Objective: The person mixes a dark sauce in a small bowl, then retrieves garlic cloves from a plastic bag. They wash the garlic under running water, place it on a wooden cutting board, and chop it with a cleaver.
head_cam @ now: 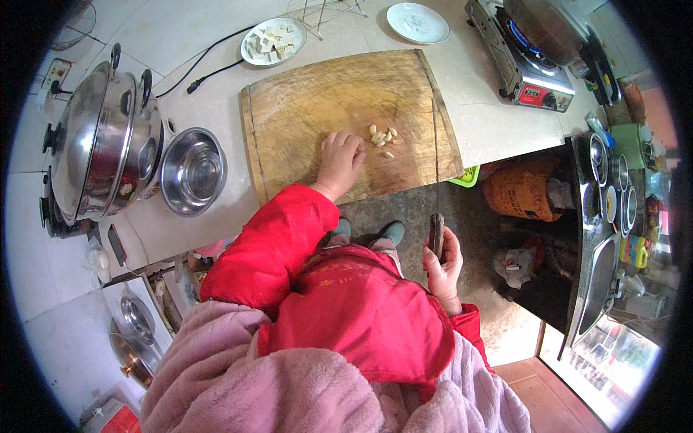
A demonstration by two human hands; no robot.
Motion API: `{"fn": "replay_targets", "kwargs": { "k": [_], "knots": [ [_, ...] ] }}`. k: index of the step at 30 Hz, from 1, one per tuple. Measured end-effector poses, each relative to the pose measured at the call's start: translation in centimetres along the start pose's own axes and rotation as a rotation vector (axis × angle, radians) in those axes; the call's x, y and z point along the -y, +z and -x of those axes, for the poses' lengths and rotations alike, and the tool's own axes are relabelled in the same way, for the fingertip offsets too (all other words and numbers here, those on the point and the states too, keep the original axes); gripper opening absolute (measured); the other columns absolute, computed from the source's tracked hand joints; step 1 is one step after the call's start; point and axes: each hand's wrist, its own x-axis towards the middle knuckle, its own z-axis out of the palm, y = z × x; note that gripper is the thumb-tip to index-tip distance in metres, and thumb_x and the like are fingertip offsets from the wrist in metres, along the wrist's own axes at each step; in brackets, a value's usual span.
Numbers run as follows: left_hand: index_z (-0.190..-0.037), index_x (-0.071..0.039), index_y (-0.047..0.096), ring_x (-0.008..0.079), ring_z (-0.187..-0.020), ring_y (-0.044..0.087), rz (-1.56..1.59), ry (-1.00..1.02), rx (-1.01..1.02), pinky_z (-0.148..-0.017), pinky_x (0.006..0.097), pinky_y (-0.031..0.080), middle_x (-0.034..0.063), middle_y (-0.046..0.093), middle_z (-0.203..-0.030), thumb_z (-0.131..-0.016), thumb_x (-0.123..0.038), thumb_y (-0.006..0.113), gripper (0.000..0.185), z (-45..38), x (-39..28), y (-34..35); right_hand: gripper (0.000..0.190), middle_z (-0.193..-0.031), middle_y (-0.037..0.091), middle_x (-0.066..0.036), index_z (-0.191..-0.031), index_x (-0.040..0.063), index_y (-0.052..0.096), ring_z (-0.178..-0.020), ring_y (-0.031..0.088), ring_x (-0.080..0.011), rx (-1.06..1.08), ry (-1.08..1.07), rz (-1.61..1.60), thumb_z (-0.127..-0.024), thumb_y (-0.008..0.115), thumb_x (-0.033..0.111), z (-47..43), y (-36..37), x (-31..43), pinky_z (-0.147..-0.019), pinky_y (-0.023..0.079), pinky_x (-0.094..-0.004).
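Note:
On the wooden cutting board (319, 103), my left hand (341, 162) rests palm down with bent fingers, just left of a small pile of peeled garlic cloves (381, 136). Its fingertips are partly hidden, so whether a clove is between them cannot be told. My right hand (446, 265) grips the dark handle of a kitchen knife (436, 235) in front of the board's right end. The blade is seen edge-on as a thin dark line, pointing away from me over the board's right side.
A plate of white cubes (273, 43) and a white plate (417, 23) stand behind the board. On the left are a steel bowl (194, 172) and a large lidded steamer pot (103, 146). At right, a portable gas stove (528, 65) burns blue under a pan (549, 27).

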Motion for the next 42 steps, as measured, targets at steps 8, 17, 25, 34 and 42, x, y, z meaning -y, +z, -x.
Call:
{"fn": "replay_targets", "kwargs": {
  "k": [8,17,25,34,42],
  "knots": [
    [-0.099,-0.01,0.064,0.0288,-0.088,0.054,0.047,-0.001,-0.065,-0.078,0.0397,0.042,0.0066,0.062,-0.087,-0.07,-0.001,0.066,0.03,-0.3,0.7,0.9,0.05,-0.102,0.061,-0.008,-0.124,-0.005,0.047,-0.092,0.057,-0.0127,-0.012,-0.043,0.131,-0.08,0.066,0.006,-0.3,0.3,-1.5,-0.083,0.046,-0.0271],
    [-0.101,-0.008,0.061,0.0297,-0.091,0.053,0.157,-0.075,-0.007,-0.081,0.0399,0.04,0.0095,0.059,-0.087,-0.074,-0.003,0.064,0.028,0.0,0.8,0.1,0.049,-0.103,0.062,-0.009,-0.123,-0.005,0.048,-0.093,0.057,-0.0133,-0.018,-0.066,0.149,-0.079,0.066,0.005,-0.1,1.0,-1.4,-0.084,0.046,-0.0276],
    [-0.091,-0.009,0.057,0.031,-0.094,0.048,-0.082,0.103,-0.001,-0.081,0.0431,0.039,0.0073,0.054,-0.097,-0.078,-0.013,0.064,0.016,2.7,1.4,-2.7,0.052,-0.104,0.062,-0.021,-0.121,0.002,0.051,-0.089,0.065,-0.0339,-0.057,-0.315,0.783,-0.074,0.07,0.014,-2.6,3.1,-1.1,-0.077,0.052,-0.0369],
    [-0.087,-0.009,0.055,0.0306,-0.091,0.048,-0.031,0.065,-0.049,-0.08,0.042,0.04,0.0082,0.053,-0.093,-0.08,-0.011,0.062,0.01,3.3,2.7,-3.0,0.047,-0.095,0.062,-0.017,-0.116,0.008,0.044,-0.08,0.063,-0.0381,0.101,-0.156,1.291,-0.075,0.065,0.019,-4.8,4.6,-1.5,-0.067,0.052,-0.0458],
    [-0.086,-0.007,0.055,0.031,-0.092,0.049,-0.02,0.07,-0.081,-0.081,0.042,0.041,0.0093,0.053,-0.094,-0.081,-0.012,0.061,0.008,3.3,2.8,-2.9,0.034,-0.078,0.063,-0.022,-0.096,0.008,0.048,-0.074,0.062,-0.043,0.071,-0.072,1.195,-0.072,0.067,0.022,-5.7,4.3,0.0,-0.065,0.049,-0.0502]
  ]
}}
